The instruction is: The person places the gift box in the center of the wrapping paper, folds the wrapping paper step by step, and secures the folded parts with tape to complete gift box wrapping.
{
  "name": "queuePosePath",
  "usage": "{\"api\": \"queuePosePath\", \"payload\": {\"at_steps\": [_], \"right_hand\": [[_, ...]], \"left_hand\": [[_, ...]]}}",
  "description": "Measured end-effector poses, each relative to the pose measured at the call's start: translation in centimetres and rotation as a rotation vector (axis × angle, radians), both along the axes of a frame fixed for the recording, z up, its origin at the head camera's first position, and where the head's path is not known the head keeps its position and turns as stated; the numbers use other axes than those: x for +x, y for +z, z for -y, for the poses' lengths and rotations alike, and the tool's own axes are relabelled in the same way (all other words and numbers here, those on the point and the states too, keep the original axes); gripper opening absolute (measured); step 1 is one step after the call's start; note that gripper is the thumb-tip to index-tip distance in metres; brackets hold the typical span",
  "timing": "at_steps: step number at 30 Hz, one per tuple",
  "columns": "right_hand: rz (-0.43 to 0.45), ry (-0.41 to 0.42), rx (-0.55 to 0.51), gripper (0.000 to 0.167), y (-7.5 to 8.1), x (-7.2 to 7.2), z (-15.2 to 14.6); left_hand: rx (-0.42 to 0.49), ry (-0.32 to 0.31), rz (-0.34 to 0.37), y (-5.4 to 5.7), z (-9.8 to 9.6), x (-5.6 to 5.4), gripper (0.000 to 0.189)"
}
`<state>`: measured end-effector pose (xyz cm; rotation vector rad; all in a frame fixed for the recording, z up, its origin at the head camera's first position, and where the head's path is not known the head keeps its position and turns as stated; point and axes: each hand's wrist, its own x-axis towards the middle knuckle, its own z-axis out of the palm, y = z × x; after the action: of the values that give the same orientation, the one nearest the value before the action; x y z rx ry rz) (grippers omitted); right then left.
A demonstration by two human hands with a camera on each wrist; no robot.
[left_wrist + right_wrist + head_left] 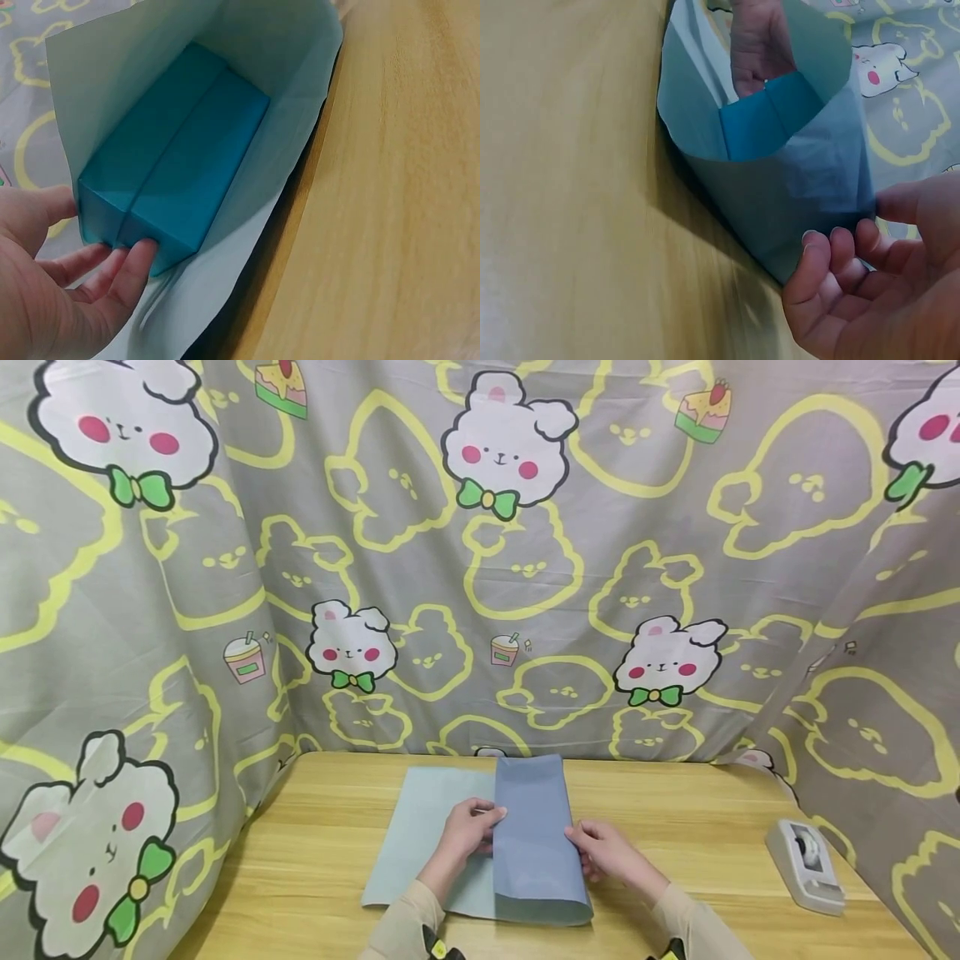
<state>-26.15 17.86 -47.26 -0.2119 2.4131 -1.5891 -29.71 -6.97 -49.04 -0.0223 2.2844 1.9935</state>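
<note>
A large sheet of paper (431, 810), pale green on one face and grey-blue on the other, lies on the table with its right part folded over to the left. Inside the fold is a teal box (180, 150), seen through the open end in both wrist views. My left hand (468, 827) holds the flap's edge against the box, thumb at the edge and fingers (139, 262) touching the box's side. On the other side, my right hand (603, 847) pinches the paper's folded edge, thumb above and fingers curled below. Most of the box is hidden from the head view.
A white tape dispenser (806, 867) with a roll of clear tape stands near the right side of the wooden table (300, 860). A grey patterned curtain (420, 568) hangs behind the table and along both sides.
</note>
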Motion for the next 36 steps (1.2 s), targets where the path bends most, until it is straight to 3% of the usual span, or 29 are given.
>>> {"api": "queuePosePath", "payload": {"at_steps": [6, 11, 15, 20, 23, 27, 32, 36], "right_hand": [[0.024, -0.068, -0.071, 0.039, -0.1, -0.6, 0.2], [0.063, -0.132, -0.205, 0.034, -1.3, -1.8, 0.3], [0.082, -0.166, -0.247, 0.036, -1.9, -1.9, 0.2], [0.079, -0.190, -0.270, 0.035, -1.9, -1.9, 0.3], [0.082, -0.205, -0.276, 0.035, -1.8, -2.0, 0.5], [0.091, -0.211, -0.254, 0.034, -1.7, -1.9, 0.4], [0.100, -0.234, -0.227, 0.032, -1.8, -2.0, 0.4], [0.106, -0.240, -0.239, 0.032, -2.0, -2.1, 0.4]], "left_hand": [[0.005, -0.022, 0.005, 0.5, 0.0, 0.5, 0.046], [0.087, -0.077, 0.039, 0.1, 0.2, 0.4, 0.045], [0.175, -0.111, 0.086, -0.8, 0.6, -0.1, 0.045], [0.179, -0.124, 0.101, -0.5, 0.9, -0.2, 0.045], [0.131, -0.157, 0.095, 0.3, 1.5, -0.4, 0.045], [0.066, -0.174, 0.046, 2.6, 3.8, -0.9, 0.047], [0.059, -0.090, -0.014, 5.6, 8.1, -1.1, 0.046], [0.058, -0.015, -0.050, 6.4, 11.5, -0.9, 0.047]]}}
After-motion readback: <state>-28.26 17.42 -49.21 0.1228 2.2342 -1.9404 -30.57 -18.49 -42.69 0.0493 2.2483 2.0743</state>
